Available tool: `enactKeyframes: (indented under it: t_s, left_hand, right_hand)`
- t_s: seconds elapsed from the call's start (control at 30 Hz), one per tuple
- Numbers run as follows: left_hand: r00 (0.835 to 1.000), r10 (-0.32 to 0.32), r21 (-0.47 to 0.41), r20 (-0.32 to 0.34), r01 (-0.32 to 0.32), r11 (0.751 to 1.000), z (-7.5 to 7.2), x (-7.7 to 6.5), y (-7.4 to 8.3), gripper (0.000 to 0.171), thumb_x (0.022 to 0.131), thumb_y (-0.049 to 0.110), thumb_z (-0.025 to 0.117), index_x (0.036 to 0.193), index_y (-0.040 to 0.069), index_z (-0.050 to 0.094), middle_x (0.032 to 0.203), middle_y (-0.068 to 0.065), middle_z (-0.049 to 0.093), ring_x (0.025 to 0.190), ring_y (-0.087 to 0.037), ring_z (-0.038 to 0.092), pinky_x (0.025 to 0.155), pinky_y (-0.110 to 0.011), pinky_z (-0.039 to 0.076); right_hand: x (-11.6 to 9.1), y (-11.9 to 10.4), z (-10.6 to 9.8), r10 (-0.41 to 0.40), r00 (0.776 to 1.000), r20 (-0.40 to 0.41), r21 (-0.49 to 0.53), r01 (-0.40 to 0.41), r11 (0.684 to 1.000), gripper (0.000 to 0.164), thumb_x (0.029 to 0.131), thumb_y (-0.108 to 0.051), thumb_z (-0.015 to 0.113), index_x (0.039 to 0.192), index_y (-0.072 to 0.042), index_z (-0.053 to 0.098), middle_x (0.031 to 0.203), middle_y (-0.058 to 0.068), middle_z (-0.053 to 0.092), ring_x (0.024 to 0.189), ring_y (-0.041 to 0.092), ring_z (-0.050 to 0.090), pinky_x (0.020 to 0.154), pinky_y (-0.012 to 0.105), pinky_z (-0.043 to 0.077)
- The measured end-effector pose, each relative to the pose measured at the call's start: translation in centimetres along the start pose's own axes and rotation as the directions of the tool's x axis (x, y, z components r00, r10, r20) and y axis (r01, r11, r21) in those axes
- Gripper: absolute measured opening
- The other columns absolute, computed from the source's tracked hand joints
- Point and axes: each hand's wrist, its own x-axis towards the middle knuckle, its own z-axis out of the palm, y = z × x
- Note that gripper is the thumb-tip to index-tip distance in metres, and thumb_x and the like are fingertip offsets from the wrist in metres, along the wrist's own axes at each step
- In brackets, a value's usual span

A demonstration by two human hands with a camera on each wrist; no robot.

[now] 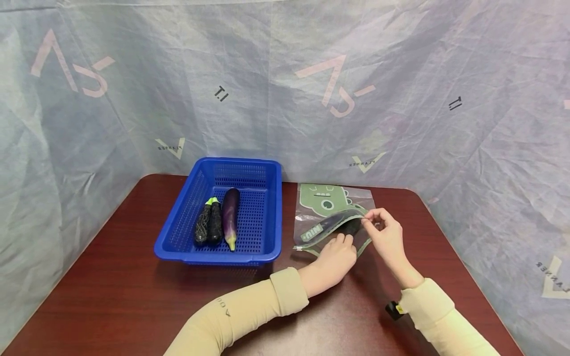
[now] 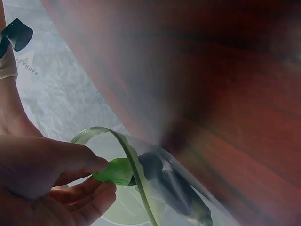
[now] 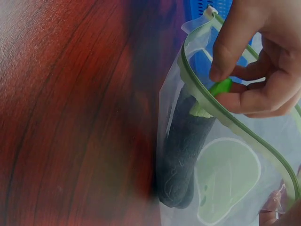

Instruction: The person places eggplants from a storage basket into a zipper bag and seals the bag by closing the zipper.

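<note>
- Left hand [image 1: 334, 259] is pinching the green stem [image 3: 222, 86] of a dark eggplant [image 3: 183, 148], its grip nearly closed between thumb and fingers; right hand [image 1: 388, 240] is pinching the rim of a clear bag [image 1: 322, 217].
- Counter [image 1: 111, 301] is stretching past the bag to the right edge; a narrower strip is separating bag from blue basket [image 1: 218, 256].
- Facing the near side, the bag's green-edged mouth is gaping; inside, the eggplant is pointing its stem at the mouth, its long axis running away into the bag.
- Its skin is looking blackish and finely wrinkled; another dark shape [image 3: 189, 195] is overlapping it.
- Left of the bag, the basket is carrying two black eggplants [image 1: 215, 225] and a purple eggplant [image 1: 230, 212].
- Grey cloth [image 1: 267, 123] is rising behind.
</note>
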Motion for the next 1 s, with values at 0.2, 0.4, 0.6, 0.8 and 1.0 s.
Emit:
enactKeyframes:
  t_s: [0.2, 0.4, 0.6, 0.8, 1.0]
  left_hand:
    - [1.0, 0.008, 0.019, 0.0, -0.008, 1.0, 0.2, 0.4, 0.4, 0.011, 0.089, 0.02, 0.058, 0.087, 0.019, 0.069, 0.089, 0.002, 0.054, 0.079, -0.012, 0.048, 0.061, -0.022, 0.042]
    - [1.0, 0.017, 0.055, -0.019, -0.016, 0.998, 0.6, 0.6, 0.6, 0.013, 0.089, 0.023, 0.057, 0.086, 0.02, 0.069, 0.088, 0.003, 0.054, 0.079, -0.012, 0.049, 0.06, -0.023, 0.04]
    - [0.998, 0.021, 0.036, 0.057, -0.023, 0.999, 0.3, 0.6, 0.5, 0.011, 0.09, 0.025, 0.056, 0.09, 0.023, 0.066, 0.092, 0.003, 0.054, 0.082, -0.013, 0.05, 0.06, -0.025, 0.036]
    - [0.997, 0.03, 0.004, 0.074, -0.031, 1.0, -0.1, 0.0, 0.5, 0.01, 0.091, 0.024, 0.055, 0.091, 0.022, 0.065, 0.091, 0.002, 0.054, 0.082, -0.014, 0.05, 0.059, -0.026, 0.038]
    - [0.996, 0.043, -0.006, 0.075, -0.042, 0.999, -1.3, -0.5, 0.1, 0.006, 0.09, 0.023, 0.057, 0.09, 0.023, 0.063, 0.091, 0.002, 0.054, 0.082, -0.014, 0.05, 0.06, -0.026, 0.037]
  right_hand:
    - [0.0, 0.0, -0.1, 0.025, 1.0, -0.006, 0.007, -0.025, 1.0, 0.007, 0.084, -0.006, 0.068, 0.089, -0.005, 0.063, 0.075, -0.002, 0.058, 0.06, 0.013, 0.05, 0.053, 0.02, 0.039]
    - [0.0, 0.0, -0.1, 0.033, 0.999, -0.011, 0.004, -0.033, 0.999, 0.007, 0.083, -0.006, 0.068, 0.089, -0.006, 0.063, 0.076, -0.003, 0.058, 0.062, 0.012, 0.05, 0.054, 0.019, 0.039]
    - [-0.2, -2.2, -0.4, 0.027, 1.0, -0.01, -0.004, -0.027, 1.0, 0.007, 0.083, -0.001, 0.067, 0.088, 0.001, 0.063, 0.076, 0.009, 0.059, 0.06, 0.004, 0.048, 0.054, 0.018, 0.038]
    - [-0.4, -4.0, -0.6, 0.036, 0.999, -0.004, -0.002, -0.036, 0.999, 0.007, 0.082, 0.002, 0.065, 0.088, 0.005, 0.062, 0.076, 0.013, 0.058, 0.059, 0.005, 0.047, 0.053, 0.02, 0.039]
    - [-0.4, -3.9, -0.7, 0.04, 0.999, 0.005, 0.0, -0.04, 0.999, 0.008, 0.083, 0.002, 0.065, 0.088, 0.005, 0.062, 0.076, 0.013, 0.058, 0.06, 0.005, 0.048, 0.053, 0.02, 0.039]
